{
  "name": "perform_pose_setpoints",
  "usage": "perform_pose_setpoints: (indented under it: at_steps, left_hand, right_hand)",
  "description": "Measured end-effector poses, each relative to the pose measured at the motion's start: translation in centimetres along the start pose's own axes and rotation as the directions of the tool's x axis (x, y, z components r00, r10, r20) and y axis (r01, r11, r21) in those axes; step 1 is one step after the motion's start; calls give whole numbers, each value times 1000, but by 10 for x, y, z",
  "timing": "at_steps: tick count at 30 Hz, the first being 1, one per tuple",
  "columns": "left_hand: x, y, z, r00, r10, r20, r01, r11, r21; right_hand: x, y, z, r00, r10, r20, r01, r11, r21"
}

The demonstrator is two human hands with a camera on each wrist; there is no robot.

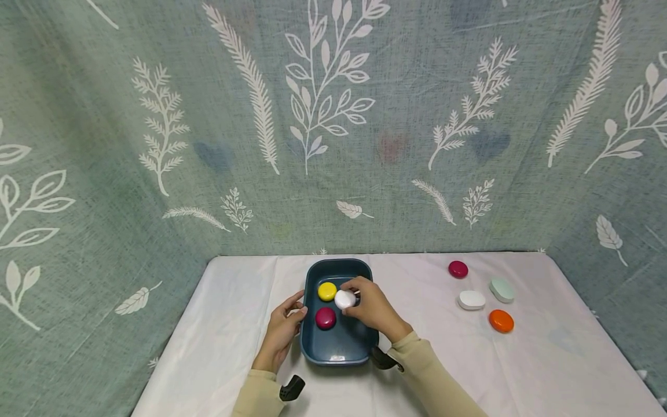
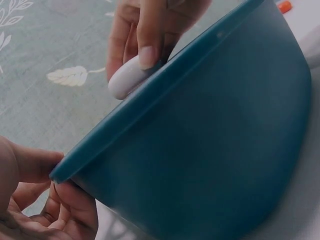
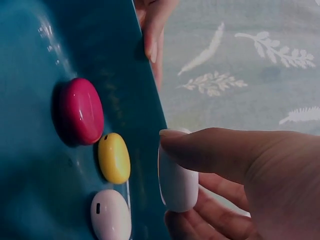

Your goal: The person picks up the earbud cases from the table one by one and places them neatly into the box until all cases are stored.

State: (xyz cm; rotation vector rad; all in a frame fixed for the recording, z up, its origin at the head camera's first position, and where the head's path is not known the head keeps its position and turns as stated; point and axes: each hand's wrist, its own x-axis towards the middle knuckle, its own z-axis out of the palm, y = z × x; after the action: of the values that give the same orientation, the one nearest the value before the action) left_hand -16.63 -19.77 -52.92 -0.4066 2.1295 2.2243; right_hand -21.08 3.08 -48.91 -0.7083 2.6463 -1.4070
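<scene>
My right hand pinches a glossy white pebble-shaped piece between thumb and fingers, above the dark blue rectangular tray. At the tray's left side, my left hand grips the rim, thumb on one side and fingers beneath the lip. Inside the tray lie a round yellow piece and a crimson one. The right wrist view also shows a pale white piece in the tray, with a small dark slot; in the head view my right hand seems to cover it.
On the white cloth to the right lie a crimson piece, a white oval piece, a pale green piece and an orange piece. A green leaf-patterned curtain stands behind the table.
</scene>
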Motion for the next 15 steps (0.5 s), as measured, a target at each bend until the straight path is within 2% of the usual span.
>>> perform_pose_setpoints:
  at_steps: [15]
  left_hand:
    - [1, -1, 0, 1000, -2, -4, 2, 1000, -6]
  right_hand:
    - [2, 3, 2, 998, -2, 60, 4, 1000, -31]
